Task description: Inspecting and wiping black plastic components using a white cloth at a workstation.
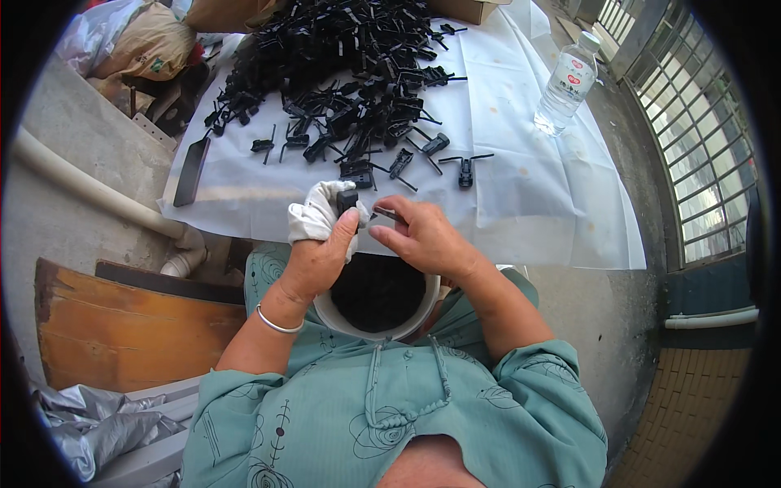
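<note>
My left hand (316, 262) grips a small black plastic part (347, 200), with a white cloth (307, 218) wrapped about its fingers. Close beside it, my right hand (425, 234) pinches a thin dark strip (389, 214); whether it is a tool or a piece of the part cannot be made out. Under both hands, between my knees, stands a round white bucket (327, 315) with a dark mass in it. Just beyond my hands, several loose black plastic parts (399, 163) with thin arms lie on the sheet-covered table (521, 203).
A big heap of black parts (342, 49) covers the table's far side. A flat black bar (191, 171) lies at the left edge. A clear water bottle (561, 91) stands at the right. Left of me are a pipe (98, 191) and a wooden board (122, 325).
</note>
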`<state>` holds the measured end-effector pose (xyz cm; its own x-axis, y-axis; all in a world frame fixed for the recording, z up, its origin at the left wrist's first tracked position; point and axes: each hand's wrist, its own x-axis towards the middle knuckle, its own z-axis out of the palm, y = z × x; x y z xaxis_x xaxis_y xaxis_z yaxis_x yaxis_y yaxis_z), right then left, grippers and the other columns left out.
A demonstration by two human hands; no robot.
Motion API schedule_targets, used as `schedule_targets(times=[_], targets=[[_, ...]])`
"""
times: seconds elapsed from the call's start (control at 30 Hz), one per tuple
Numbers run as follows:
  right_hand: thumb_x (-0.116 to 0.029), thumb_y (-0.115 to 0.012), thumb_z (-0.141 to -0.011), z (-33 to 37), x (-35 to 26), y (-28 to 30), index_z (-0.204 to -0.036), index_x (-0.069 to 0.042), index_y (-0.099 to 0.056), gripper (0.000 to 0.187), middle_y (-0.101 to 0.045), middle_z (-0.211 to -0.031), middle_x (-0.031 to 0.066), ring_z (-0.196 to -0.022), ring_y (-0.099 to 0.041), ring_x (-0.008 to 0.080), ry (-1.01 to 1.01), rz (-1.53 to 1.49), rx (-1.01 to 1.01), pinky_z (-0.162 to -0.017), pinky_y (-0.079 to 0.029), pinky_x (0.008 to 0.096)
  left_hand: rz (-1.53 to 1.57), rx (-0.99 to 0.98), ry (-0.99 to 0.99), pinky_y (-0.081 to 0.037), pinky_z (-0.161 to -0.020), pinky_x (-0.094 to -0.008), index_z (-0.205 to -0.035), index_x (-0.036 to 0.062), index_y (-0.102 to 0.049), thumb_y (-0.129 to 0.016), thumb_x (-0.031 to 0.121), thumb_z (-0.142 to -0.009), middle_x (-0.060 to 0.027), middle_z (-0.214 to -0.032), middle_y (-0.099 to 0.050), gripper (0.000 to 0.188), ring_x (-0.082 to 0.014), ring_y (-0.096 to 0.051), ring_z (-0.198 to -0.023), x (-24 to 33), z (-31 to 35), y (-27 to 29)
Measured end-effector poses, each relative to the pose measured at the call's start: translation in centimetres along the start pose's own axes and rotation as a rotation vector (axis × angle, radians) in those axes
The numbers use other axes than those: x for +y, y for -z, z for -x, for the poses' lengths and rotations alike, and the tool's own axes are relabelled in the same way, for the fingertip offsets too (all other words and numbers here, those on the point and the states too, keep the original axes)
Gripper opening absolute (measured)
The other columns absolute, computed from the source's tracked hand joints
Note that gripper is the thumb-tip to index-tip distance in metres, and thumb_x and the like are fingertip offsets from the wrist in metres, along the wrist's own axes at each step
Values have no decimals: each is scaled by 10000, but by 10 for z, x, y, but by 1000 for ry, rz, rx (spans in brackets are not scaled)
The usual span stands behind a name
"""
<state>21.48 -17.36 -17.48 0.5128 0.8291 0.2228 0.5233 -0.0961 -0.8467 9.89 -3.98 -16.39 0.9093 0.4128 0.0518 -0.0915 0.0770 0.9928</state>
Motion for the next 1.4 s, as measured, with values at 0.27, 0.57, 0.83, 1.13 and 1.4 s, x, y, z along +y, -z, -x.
schedule_targets(times=[0.27, 0.57, 0.83, 1.13, 1.4], targets=[[-95, -632, -802, -3, 14, -5, -877, -6, -618, 117, -562, -636, 75, -569, -502, 130, 300, -134, 91, -550, -422, 262, -159, -170, 100, -352, -458, -174, -1198, 49, -400, -405, 75, -915, -6, -802, -518, 284, -34, -412, -538, -2, 3, -2], [-107, -653, -784, -5, 10, 10, -798, -9, -632, 101, -591, -655, 93, -557, -531, 169, 279, -200, -36, -525, -420, 280, 81, -116, 54, -360, -481, -181, -1231, 24, -395, -386, 126, -916, -25, -846, -512, 331, -41, -414, -556, 2, 0, 0], [-125, -614, -839, -1, -1, -4, -782, -5, -587, 136, -499, -581, 42, -521, -431, 108, 4, -330, -42, -496, -376, 252, -182, -132, -9, -374, -557, -193, -1161, -1, -445, -432, 76, -880, -6, -798, -497, 292, -43, -421, -643, -2, 5, -2], [-174, -499, -912, 0, 10, -20, -748, 1, -532, 242, -508, -614, 50, -577, -444, 106, 23, -289, -78, -545, -402, 269, -530, -69, -382, -435, -681, -300, -1051, -33, -471, -421, 12, -824, -110, -838, -533, 237, -208, -515, -741, -9, -4, -9], [-201, -472, -934, 3, 0, -21, -745, -4, -527, 279, -477, -624, -33, -599, -432, 70, -130, -544, -137, -552, -399, 247, -257, -50, -113, -432, -741, -302, -1048, -41, -466, -423, 19, -822, -146, -918, -529, 238, -232, -520, -826, -11, 9, -6]])
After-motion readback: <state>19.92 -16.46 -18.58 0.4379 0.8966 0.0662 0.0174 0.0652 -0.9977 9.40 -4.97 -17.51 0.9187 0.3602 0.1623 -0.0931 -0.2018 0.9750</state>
